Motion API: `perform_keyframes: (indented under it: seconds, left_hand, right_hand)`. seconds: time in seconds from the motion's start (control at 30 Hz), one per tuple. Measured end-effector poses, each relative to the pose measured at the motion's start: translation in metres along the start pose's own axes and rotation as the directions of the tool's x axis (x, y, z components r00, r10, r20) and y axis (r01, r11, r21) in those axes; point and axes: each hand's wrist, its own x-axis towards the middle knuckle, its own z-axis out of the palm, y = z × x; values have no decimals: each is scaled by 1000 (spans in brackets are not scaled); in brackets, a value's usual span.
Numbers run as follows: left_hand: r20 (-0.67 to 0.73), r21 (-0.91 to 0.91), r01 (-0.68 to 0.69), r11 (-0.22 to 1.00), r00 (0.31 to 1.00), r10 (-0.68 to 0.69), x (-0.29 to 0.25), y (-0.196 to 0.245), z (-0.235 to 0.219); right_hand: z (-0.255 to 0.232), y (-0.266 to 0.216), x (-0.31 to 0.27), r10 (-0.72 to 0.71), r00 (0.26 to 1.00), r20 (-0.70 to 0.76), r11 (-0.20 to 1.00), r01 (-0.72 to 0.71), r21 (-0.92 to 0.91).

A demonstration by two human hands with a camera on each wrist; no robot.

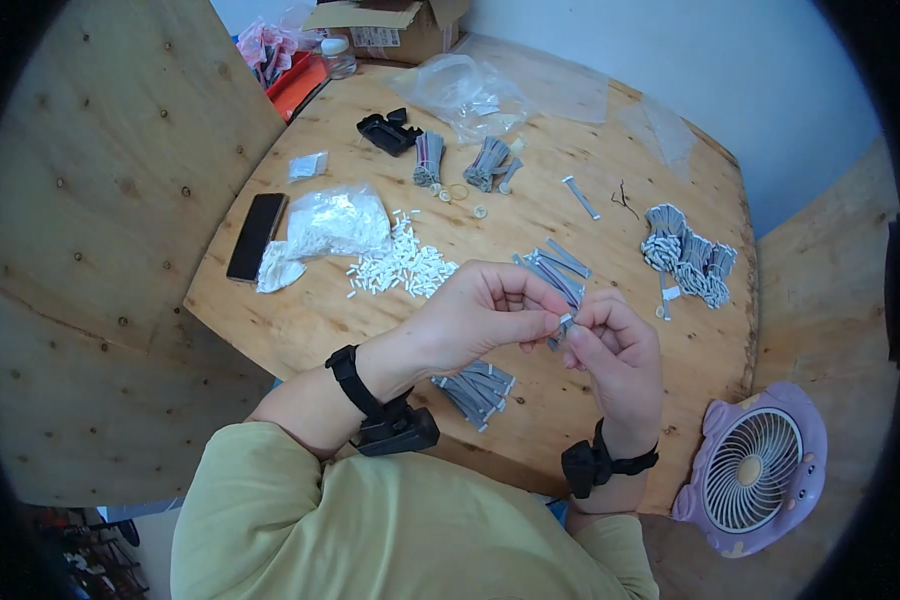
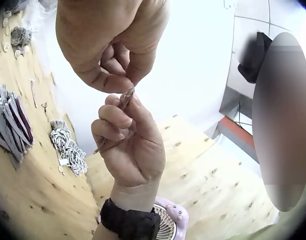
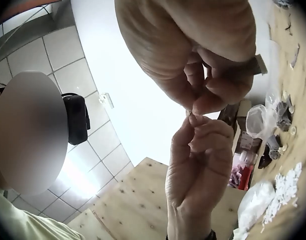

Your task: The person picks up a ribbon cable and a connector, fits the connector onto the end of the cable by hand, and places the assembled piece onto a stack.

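Both hands meet above the table. The left hand (image 1: 490, 312) pinches a small white-ended piece (image 1: 567, 319) between thumb and index finger. Against it, the right hand (image 1: 620, 350) pinches the same short grey strip, whose other end sticks out past the curled fingers in the right wrist view (image 3: 254, 67). In the left wrist view the fingertips of the left hand (image 2: 113, 45) and right hand (image 2: 130, 145) nearly touch around the piece. Loose grey strips (image 1: 560, 268) lie behind the hands, and a pile of white-tipped strips (image 1: 476, 392) lies in front of them.
Small white pieces (image 1: 407, 262) are spread beside a clear bag (image 1: 338, 222) and a phone (image 1: 257, 237). Tied grey bundles (image 1: 428, 160) stand farther back, near a black object (image 1: 388, 132). White-ended bundles (image 1: 688, 256) lie at the right. A purple fan (image 1: 753, 470) is at the lower right.
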Motion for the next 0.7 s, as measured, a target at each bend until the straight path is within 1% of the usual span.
perform_keyframes:
  seconds: [0.13,0.33,0.53,0.6,0.7]
  left_hand:
    - [-8,-5,-1,1000,1000,1,-1,-2,0]
    - [-28,56,-13,998,999,15,-2,0,2]
    - [-28,159,-34,987,999,39,-3,2,2]
    - [-10,190,-61,980,998,64,-2,-2,0]
    - [-21,182,10,983,1000,-6,1,-4,-1]
  right_hand:
    - [2,1,0,-59,998,-8,996,58,-74]
    - [3,2,-1,-60,998,-29,996,58,-69]
    - [2,2,0,-30,999,-25,998,29,-59]
    - [1,2,2,16,1000,-1,998,-16,-66]
    - [-1,7,4,89,995,33,994,-87,-73]
